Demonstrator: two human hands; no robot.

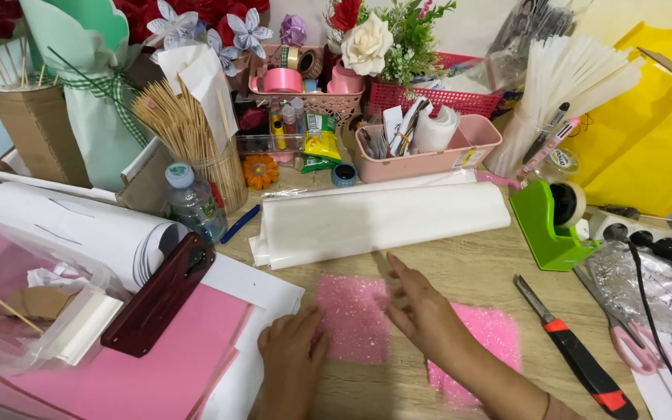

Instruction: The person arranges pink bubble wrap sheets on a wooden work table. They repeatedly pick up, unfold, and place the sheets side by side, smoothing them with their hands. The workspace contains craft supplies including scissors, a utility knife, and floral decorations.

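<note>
At the surface's near edge, your left hand and right hand lay flat and open, gripping nothing, on the pink glitter sheet — probably thin, floppy; best pinched at a corner.

Wooden table — glitter sheet, cutter

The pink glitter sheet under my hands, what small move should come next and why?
Probably slide the right hand rightward to flatten the pink glitter sheet: the left hand already pins its left edge, and the right hand lies across its middle on the wooden table.
</note>
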